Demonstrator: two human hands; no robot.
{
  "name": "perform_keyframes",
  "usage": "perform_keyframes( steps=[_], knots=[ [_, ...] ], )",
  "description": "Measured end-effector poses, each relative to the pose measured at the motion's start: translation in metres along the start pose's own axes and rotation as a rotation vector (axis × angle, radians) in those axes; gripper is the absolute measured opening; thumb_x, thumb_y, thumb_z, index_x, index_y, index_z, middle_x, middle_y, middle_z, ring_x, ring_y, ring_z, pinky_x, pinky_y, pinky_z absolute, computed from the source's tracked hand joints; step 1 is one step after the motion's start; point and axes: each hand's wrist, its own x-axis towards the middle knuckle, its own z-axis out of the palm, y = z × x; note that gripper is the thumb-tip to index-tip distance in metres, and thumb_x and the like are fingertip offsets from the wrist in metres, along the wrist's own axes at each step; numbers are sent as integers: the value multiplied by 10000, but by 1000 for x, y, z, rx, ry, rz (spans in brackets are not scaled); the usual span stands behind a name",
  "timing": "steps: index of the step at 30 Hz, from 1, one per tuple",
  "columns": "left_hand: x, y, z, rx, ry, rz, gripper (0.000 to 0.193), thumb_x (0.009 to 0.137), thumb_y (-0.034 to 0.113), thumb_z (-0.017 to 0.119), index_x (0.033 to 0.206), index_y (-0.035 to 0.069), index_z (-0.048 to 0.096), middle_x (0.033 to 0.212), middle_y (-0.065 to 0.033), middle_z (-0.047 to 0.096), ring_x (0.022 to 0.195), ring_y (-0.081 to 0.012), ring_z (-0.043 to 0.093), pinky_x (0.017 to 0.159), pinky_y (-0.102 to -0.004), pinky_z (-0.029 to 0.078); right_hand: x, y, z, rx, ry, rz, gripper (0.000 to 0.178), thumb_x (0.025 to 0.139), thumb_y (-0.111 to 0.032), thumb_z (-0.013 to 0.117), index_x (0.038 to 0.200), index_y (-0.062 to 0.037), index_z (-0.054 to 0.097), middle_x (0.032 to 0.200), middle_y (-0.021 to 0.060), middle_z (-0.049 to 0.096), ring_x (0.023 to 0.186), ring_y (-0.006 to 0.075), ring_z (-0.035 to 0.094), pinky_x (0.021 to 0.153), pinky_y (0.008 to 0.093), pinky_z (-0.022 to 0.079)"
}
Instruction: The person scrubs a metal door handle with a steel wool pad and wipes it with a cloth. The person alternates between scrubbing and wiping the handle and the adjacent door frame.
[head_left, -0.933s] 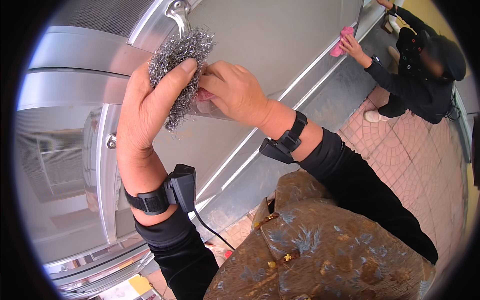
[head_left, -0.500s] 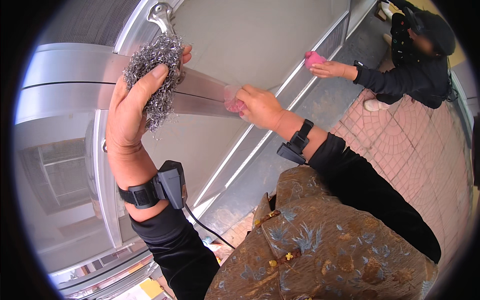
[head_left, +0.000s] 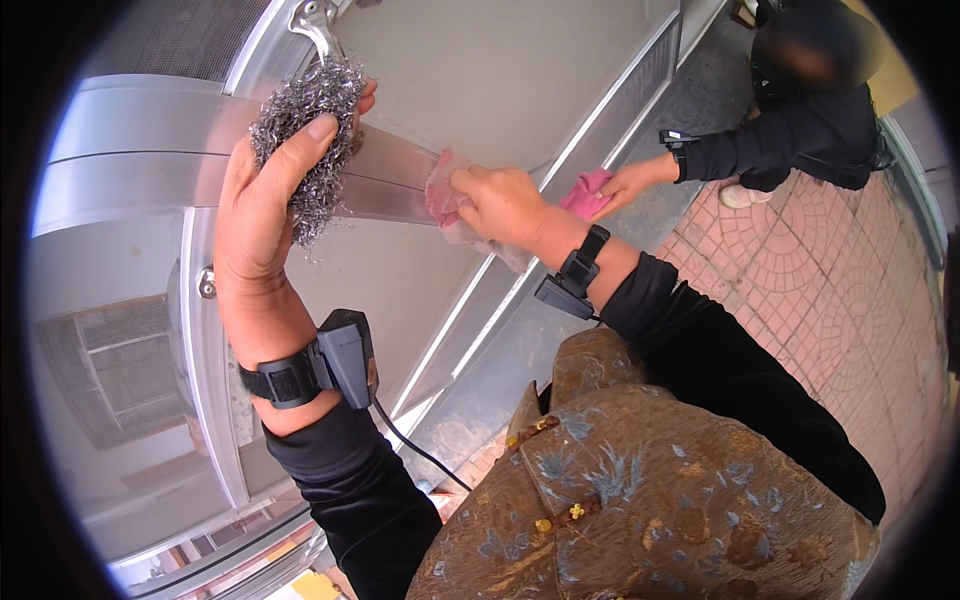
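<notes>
On the left, the left hand [head_left: 262,210] has its fingers wrapped around a grey steel-wool scrubber [head_left: 312,140], which sits just beside the metal handle [head_left: 318,28] on the far side. To its right, the fingers of the right hand [head_left: 505,207] pinch a thin pink sheet [head_left: 441,190] in front of the metal frame bar [head_left: 388,172]. Farther right, a co-worker's hand [head_left: 636,181] grasps a pink cloth [head_left: 585,192] above the grey ledge [head_left: 690,125].
</notes>
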Motion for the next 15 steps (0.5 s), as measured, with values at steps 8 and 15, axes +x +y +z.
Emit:
perform_keyframes(
  steps=[8, 15],
  knots=[
    [10, -1, 45, 6, 8, -25, 443, 924, 191, 578, 1265, -89, 617, 1288, -222, 654, 1235, -301, 612, 1096, -393, 430, 26, -15, -45, 133, 121, -39, 205, 812, -227, 684, 920, -69, 609, 831, 131, 681, 718, 379, 666, 616, 491, 532],
    [11, -3, 42, -14, 36, -42, 439, 908, 174, 593, 1257, -90, 623, 1279, -208, 663, 1227, -291, 617, 1077, -390, 448, 26, -5, -33, 164, 100, 23, 210, 842, -268, 674, 859, -67, 617, 783, 135, 680, 706, 383, 664, 619, 475, 533]
  ],
)
